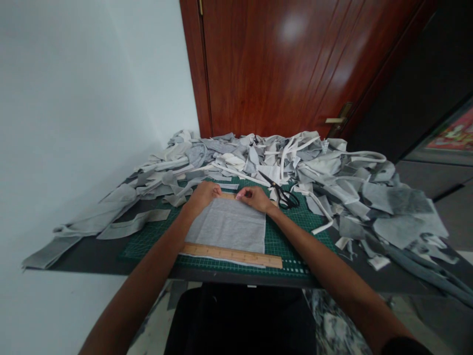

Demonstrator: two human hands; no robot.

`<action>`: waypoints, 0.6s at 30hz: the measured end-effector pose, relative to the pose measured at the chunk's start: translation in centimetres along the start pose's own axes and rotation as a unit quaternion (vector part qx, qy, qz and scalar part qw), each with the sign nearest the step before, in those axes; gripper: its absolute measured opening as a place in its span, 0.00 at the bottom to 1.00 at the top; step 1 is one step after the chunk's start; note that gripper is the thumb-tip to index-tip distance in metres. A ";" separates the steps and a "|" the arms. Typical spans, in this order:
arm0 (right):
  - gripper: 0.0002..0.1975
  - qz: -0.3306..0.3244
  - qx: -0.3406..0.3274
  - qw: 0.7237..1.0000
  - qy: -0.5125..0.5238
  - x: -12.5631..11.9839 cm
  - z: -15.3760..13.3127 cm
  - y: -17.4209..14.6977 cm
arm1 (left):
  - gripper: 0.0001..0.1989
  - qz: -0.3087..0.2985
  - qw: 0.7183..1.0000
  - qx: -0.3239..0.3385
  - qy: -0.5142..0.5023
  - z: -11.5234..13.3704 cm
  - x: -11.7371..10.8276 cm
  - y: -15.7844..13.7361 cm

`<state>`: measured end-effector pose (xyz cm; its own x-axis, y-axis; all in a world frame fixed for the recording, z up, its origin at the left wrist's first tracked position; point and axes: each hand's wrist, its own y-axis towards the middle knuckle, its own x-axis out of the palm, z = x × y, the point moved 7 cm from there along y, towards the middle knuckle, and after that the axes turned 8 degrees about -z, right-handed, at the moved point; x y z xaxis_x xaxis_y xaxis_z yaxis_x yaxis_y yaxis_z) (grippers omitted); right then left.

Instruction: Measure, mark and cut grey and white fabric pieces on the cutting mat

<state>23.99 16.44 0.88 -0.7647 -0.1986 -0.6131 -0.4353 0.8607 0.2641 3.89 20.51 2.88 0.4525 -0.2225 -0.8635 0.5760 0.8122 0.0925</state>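
A piece of light grey cloth (236,224) lies flat on the green cutting mat (295,231). My left hand (205,193) is closed at the cloth's far left corner, fingertips pinched together. At the far right side, my right hand (254,197) pinches the cloth's far edge between thumb and fingers. Between the two hands a strip of a second wooden ruler (229,195) shows along that edge. One long wooden ruler (236,254) rests across the near edge of the cloth, touched by neither hand. Black-handled scissors (285,196) lie just beyond my right hand.
Heaps of grey and white fabric scraps (236,153) line the back and both sides of the dark table (99,254). A loose grey strip (136,223) reaches onto the mat's left side. Behind stand a brown wooden door (266,69) and a white wall (92,98).
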 end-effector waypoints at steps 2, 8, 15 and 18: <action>0.06 -0.015 -0.010 1.000 -0.009 1.2 -0.9 1.2 | 0.11 -0.001 1.000 0.001 -0.003 0.1 -0.1 -0.2; 0.05 -0.014 -0.011 0.998 -0.054 3.7 -2.4 3.4 | 0.11 -0.019 1.000 0.018 -0.001 0.3 0.0 -0.5; 0.05 -0.003 0.000 0.995 -0.100 4.1 -3.1 3.9 | 0.09 -0.012 0.999 0.023 0.025 -0.5 0.8 0.2; 0.05 -0.010 -0.004 0.995 -0.104 3.6 -3.1 3.5 | 0.11 -0.008 0.999 0.030 0.032 -0.6 1.2 0.2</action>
<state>18.24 17.31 1.91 -0.6415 -0.1140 -0.7586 -0.4535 0.8539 0.2552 4.12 20.72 1.59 0.4004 -0.1987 -0.8945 0.6227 0.7752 0.1065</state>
